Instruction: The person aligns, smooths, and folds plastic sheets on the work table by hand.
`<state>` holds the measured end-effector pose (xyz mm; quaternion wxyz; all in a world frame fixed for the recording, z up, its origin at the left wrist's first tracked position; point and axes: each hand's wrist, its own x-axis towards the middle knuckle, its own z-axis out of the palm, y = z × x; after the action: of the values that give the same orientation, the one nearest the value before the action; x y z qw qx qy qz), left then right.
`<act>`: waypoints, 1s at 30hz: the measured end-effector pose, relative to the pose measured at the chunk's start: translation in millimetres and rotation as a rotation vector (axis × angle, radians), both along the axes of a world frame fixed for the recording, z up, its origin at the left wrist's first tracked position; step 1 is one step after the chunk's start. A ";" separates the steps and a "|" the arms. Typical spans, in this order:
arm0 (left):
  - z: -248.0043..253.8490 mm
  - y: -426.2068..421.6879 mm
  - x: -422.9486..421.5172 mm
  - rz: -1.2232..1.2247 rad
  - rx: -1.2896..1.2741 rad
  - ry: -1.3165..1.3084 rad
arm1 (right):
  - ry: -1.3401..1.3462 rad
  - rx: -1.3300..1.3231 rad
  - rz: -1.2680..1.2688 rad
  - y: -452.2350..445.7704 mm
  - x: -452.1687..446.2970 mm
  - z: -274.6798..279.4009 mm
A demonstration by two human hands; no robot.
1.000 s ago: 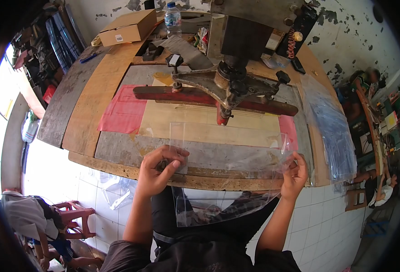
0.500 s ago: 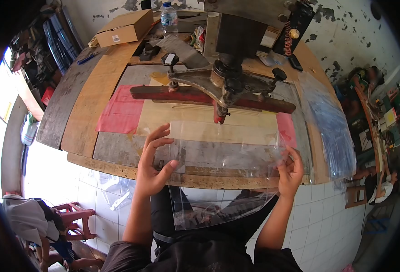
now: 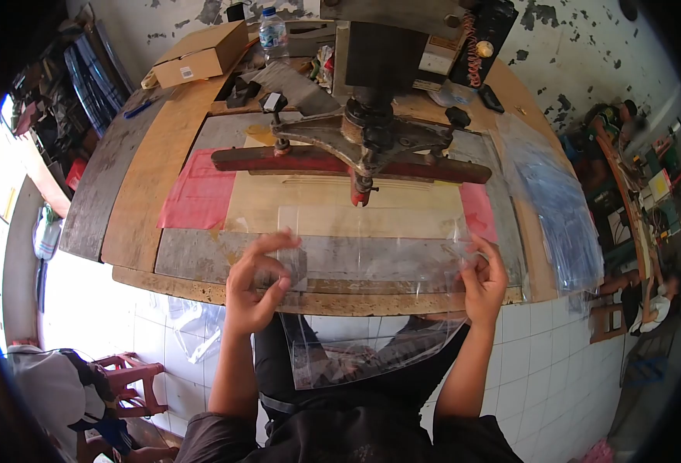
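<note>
A clear plastic sheet [image 3: 371, 270] hangs over the front edge of the worktable [image 3: 194, 289], its lower part above the lap. My right hand [image 3: 483, 282] pinches the sheet's right edge between thumb and fingers. At the left edge, my left hand [image 3: 257, 285] has its fingers curved and apart, the fingertips beside the plastic; whether they touch it is hard to tell. Behind the sheet, a red press bar [image 3: 302, 160] hangs from a metal machine arm [image 3: 367, 127] over a yellowish mat [image 3: 340, 208] with pink patches [image 3: 200, 189] at its ends.
Stacked clear plastic pieces [image 3: 557, 224] lie on the table's right side. A cardboard box [image 3: 201, 54] and a water bottle [image 3: 272, 32] stand at the back left. One person [image 3: 51, 393] is at the lower left near a red stool [image 3: 136, 378]; other people are at the far right.
My left hand's fingers have opened away from the sheet's edge, then curved a little again. The view has shifted slightly, and the person at the lower left has leaned lower.
</note>
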<state>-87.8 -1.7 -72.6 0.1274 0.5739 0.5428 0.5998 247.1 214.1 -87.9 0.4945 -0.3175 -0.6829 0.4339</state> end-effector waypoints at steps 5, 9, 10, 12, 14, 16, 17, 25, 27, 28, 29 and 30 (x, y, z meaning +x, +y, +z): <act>4.5 -14.1 31.1 -0.563 -0.054 -0.496 | 0.028 -0.035 0.029 0.4 1.2 -3.2; -1.9 -8.9 52.9 -1.011 -0.035 -0.733 | 0.067 0.065 0.055 3.3 4.2 -8.9; -7.6 -8.7 63.9 -1.041 -0.049 -0.838 | 0.105 0.110 0.071 5.0 6.1 -11.6; -14.9 -6.0 74.2 -1.063 -0.198 -0.958 | 0.108 0.154 0.087 5.8 8.5 -10.3; -13.9 -1.6 86.3 -1.073 -0.446 -1.029 | 0.108 0.197 0.100 2.1 9.3 -8.1; -7.5 2.2 95.5 -1.147 -0.525 -0.980 | 0.155 0.197 0.174 -8.8 6.4 -1.4; -4.7 4.9 98.5 -1.202 -0.547 -0.966 | 0.153 0.195 0.174 -13.0 6.2 1.9; 41.2 19.7 111.8 -0.610 -0.375 -0.345 | -0.173 0.315 0.130 -42.5 3.3 39.9; 60.8 24.7 102.6 -0.508 -0.390 -0.253 | -0.215 0.318 0.130 -48.3 7.0 49.5; 63.3 27.7 97.8 -0.463 -0.291 -0.096 | -0.257 0.327 0.181 -51.9 7.8 54.2; 65.3 30.0 95.0 -0.415 -0.191 0.061 | -0.298 0.337 0.232 -54.9 7.9 57.4; 67.1 31.2 94.2 -0.424 -0.179 0.025 | -0.297 0.338 0.231 -57.1 7.5 58.9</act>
<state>6.5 29.5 -5.5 0.2940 0.6690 0.4626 0.5021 254.6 157.0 -29.0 0.3819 -0.2105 -0.8426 0.3159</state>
